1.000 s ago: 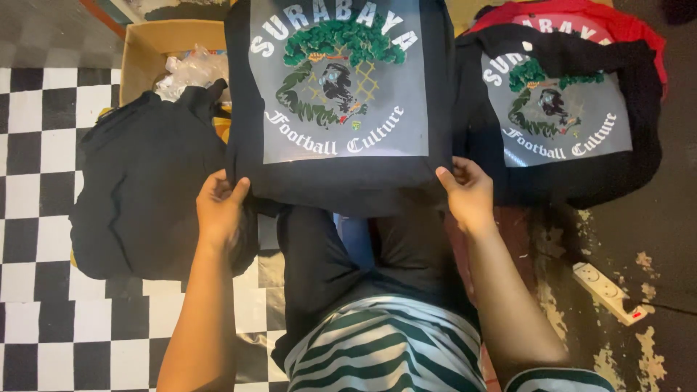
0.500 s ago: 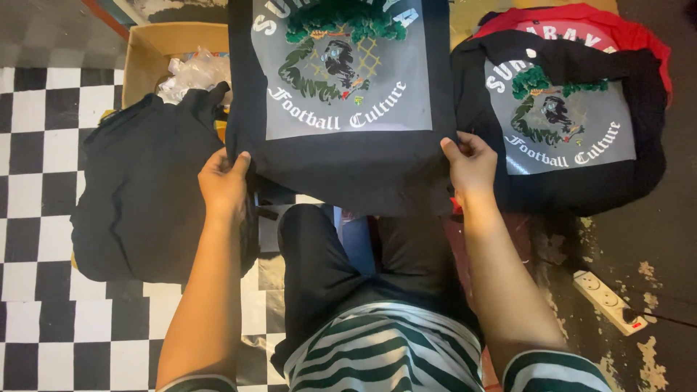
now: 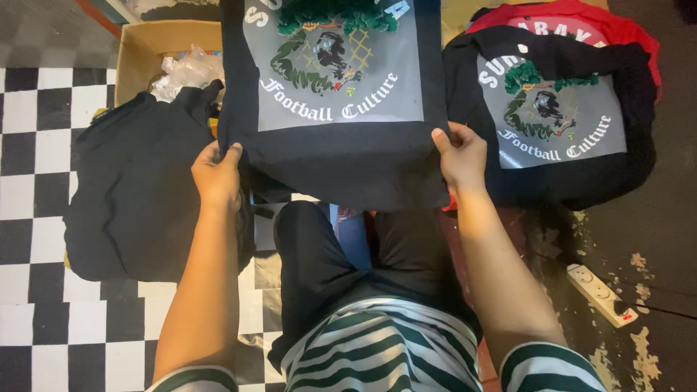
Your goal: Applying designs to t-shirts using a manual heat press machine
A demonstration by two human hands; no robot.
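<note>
I hold up a black garment [image 3: 341,163] with a grey printed panel showing a green and black graphic. My left hand [image 3: 216,174] pinches its left edge and my right hand [image 3: 459,154] pinches its right edge, so the cloth hangs spread over my knees. To the right lies a stack of folded black garments [image 3: 559,116] with the same print on top, and a red one [image 3: 573,18] beneath. A heap of plain black cloth [image 3: 138,189] lies on the floor by my left hand.
A cardboard box [image 3: 138,54] with crumpled clear plastic [image 3: 185,69] stands at the back left. The floor on the left has black and white checks [image 3: 33,218]. A white power strip [image 3: 599,294] lies on the worn dark floor at the right.
Both hands have lifted the printed garment up and away from me; its top edge has left the frame. The camera view has tilted slightly.
</note>
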